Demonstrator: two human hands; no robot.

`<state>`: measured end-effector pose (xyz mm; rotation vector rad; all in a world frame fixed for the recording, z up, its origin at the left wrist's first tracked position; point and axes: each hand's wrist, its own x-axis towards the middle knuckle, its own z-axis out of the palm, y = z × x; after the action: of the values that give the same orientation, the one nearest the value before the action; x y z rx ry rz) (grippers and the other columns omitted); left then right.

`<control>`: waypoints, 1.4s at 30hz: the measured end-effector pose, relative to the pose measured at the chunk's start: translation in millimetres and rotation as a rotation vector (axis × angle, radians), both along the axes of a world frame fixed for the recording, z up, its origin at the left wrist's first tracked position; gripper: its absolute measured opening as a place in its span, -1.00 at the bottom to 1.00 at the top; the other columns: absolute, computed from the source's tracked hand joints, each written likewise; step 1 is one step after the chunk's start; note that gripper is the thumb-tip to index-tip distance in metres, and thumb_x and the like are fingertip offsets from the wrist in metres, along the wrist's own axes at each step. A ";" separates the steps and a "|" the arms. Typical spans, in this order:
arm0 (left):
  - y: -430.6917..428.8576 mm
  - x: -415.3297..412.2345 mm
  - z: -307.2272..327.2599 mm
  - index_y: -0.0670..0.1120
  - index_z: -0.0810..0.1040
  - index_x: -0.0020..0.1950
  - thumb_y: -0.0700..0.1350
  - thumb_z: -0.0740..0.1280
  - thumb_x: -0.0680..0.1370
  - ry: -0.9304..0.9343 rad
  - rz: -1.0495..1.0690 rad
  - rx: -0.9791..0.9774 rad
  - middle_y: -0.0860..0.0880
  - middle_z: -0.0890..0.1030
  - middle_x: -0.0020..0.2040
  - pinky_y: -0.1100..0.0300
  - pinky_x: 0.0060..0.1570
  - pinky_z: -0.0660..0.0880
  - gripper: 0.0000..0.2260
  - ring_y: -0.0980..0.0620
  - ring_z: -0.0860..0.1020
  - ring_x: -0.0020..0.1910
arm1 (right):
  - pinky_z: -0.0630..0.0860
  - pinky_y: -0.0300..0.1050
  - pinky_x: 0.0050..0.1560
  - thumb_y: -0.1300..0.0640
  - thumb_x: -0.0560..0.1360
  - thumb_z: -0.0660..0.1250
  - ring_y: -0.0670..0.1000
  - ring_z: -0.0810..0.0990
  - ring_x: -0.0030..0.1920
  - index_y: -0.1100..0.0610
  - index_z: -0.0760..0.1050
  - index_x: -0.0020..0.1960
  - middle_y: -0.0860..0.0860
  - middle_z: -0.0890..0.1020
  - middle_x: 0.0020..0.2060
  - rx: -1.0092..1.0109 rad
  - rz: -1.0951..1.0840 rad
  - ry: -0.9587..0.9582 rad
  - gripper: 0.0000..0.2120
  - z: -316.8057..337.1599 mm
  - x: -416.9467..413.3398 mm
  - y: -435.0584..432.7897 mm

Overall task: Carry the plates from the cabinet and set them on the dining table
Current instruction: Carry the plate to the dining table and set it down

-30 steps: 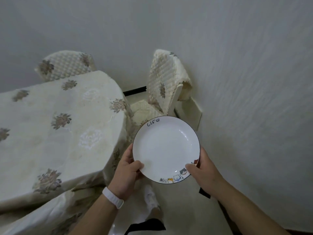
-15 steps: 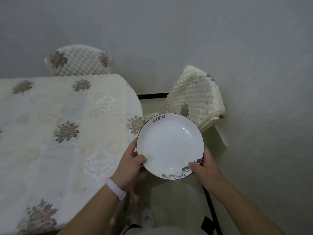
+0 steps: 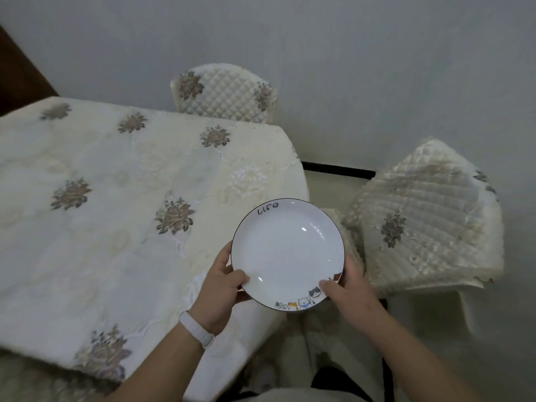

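Observation:
A white plate (image 3: 287,250) with a dark rim, the word "life" and small cartoon cats is held level in both hands. My left hand (image 3: 222,288) grips its left edge, thumb on top of the rim. My right hand (image 3: 346,291) grips the near right edge, thumb over the cat drawings. The plate hangs above the right end of the dining table (image 3: 116,216), which wears a cream cloth with brown flowers. Part of the plate overhangs the gap beside the table.
A quilted chair (image 3: 224,92) stands behind the table at the far side. Another covered chair (image 3: 420,221) sits close to the right of the plate. A plain wall runs behind both. A dark wooden edge (image 3: 17,74) shows at the far left.
The view has swung left and nearer the table. The plate, held the same way in both hands, now sits over the table's right end instead of beside it.

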<state>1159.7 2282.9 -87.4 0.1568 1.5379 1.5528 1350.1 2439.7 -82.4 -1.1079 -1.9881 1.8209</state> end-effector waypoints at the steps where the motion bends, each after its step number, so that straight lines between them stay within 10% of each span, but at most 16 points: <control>1: 4.1 -4.5 -1.1 0.22 0.50 0.28 -0.31 0.24 0.32 0.004 0.035 -0.011 -0.14 0.69 0.02 -0.02 -0.23 0.60 -0.37 -0.13 0.63 -0.09 | 0.50 -0.39 -0.17 0.28 0.44 0.33 -0.27 0.59 -0.07 -0.13 0.37 0.27 -0.29 0.63 -0.08 -0.019 0.032 -0.002 -0.50 -3.9 -9.7 9.8; 5: 20.3 -14.3 -4.1 0.22 0.50 0.28 -0.45 0.15 0.47 0.010 0.194 -0.069 -0.11 0.69 0.00 0.01 -0.24 0.61 -0.37 -0.09 0.65 -0.14 | 0.58 -0.11 -0.08 0.30 0.46 0.33 -0.16 0.59 -0.11 -0.07 0.37 0.29 -0.14 0.63 -0.09 -0.083 0.155 -0.009 -0.52 -19.2 -49.0 52.5; 9: 48.9 -16.6 -3.7 0.20 0.50 0.29 -0.46 0.14 0.46 -0.017 0.353 -0.106 -0.13 0.68 0.03 0.03 -0.26 0.59 -0.36 -0.10 0.63 -0.15 | 0.44 -0.42 -0.33 0.13 0.37 0.29 -0.30 0.55 -0.28 -0.18 0.34 0.28 -0.30 0.62 -0.19 -0.114 0.354 -0.001 -0.50 -26.3 -79.5 102.3; 16: 92.7 -30.9 1.4 0.17 0.48 0.35 -0.48 0.13 0.47 -0.013 0.532 -0.129 -0.14 0.67 0.03 0.06 -0.29 0.59 -0.35 -0.15 0.59 -0.09 | 0.53 -0.08 0.11 0.03 0.37 0.33 -0.13 0.60 0.09 -0.44 0.31 0.24 -0.23 0.62 0.02 -0.136 0.570 0.012 -0.45 -29.1 -129.5 165.1; 24: 96.6 -56.0 -11.3 0.23 0.50 0.31 -0.48 0.13 0.45 -0.008 0.626 -0.119 -0.02 0.66 0.13 0.05 -0.27 0.59 -0.31 -0.08 0.63 -0.07 | 0.53 0.04 0.17 -0.04 0.33 0.34 -0.04 0.59 0.11 -0.34 0.29 0.33 -0.14 0.63 0.05 -0.140 0.639 -0.011 -0.39 -43.2 -175.8 176.6; 34: 100.5 -116.2 -62.9 0.30 0.56 0.15 -0.49 0.15 0.45 -0.117 0.630 -0.157 0.01 0.70 -0.03 0.02 -0.25 0.62 -0.32 -0.10 0.61 -0.07 | 0.50 -0.20 -0.25 0.08 0.45 0.38 -0.08 0.57 -0.19 -0.21 0.24 0.34 0.02 0.59 -0.04 -0.067 0.658 -0.270 -0.44 -81.8 -238.3 186.3; 42: 107.3 -142.6 -101.5 0.37 0.54 0.16 -0.47 0.15 0.46 -0.137 0.559 -0.189 -0.01 0.67 0.08 0.07 -0.22 0.62 -0.29 -0.09 0.61 0.02 | 0.55 0.00 0.13 0.13 0.42 0.43 0.00 0.59 0.04 -0.09 0.28 0.36 -0.02 0.60 0.02 -0.054 0.639 -0.343 -0.42 -111.6 -264.2 191.5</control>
<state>1017.0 2390.2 -189.0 -0.5174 1.6915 1.7784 1086.0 2631.2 -194.0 -0.9077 -2.7530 2.0813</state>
